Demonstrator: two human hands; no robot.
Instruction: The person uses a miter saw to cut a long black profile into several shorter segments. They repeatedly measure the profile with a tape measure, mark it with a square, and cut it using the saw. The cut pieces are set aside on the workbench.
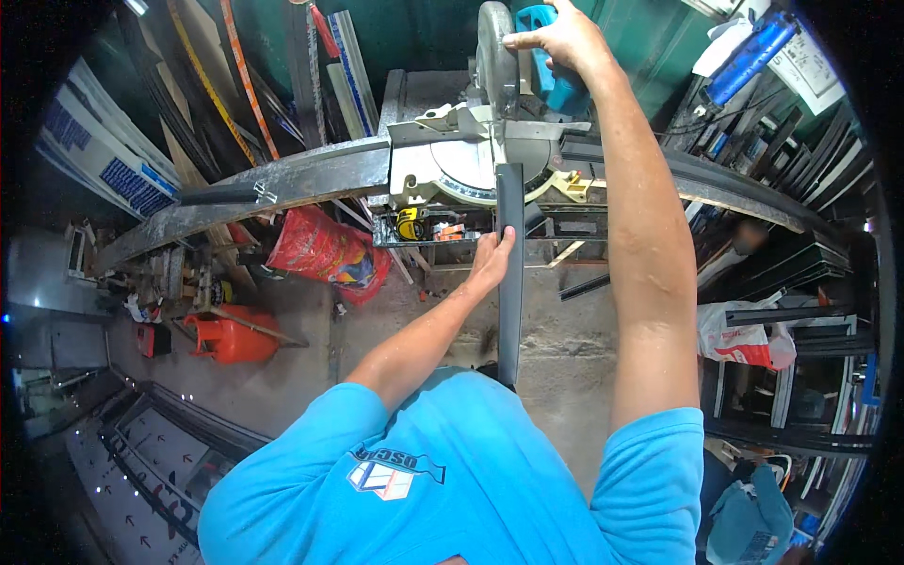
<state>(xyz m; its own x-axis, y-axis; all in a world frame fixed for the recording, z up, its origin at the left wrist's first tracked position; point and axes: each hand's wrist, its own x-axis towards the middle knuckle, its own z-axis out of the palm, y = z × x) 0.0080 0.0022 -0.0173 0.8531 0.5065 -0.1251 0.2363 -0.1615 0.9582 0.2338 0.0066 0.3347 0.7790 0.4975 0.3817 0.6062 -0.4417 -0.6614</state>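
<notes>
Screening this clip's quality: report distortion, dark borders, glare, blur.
Head view: the long bench bows in fisheye distortion; head view: black fills the corners beyond the round image; head view: bright specks dot the dim lower left; head view: left hand shows no marked blur.

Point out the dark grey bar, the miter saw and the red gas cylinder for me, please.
Dark grey bar (509, 292): head view, midway along its upper face.
Miter saw (461, 164): head view, on its pale round table.
Red gas cylinder (241, 343): head view, on the side of its body.
</notes>
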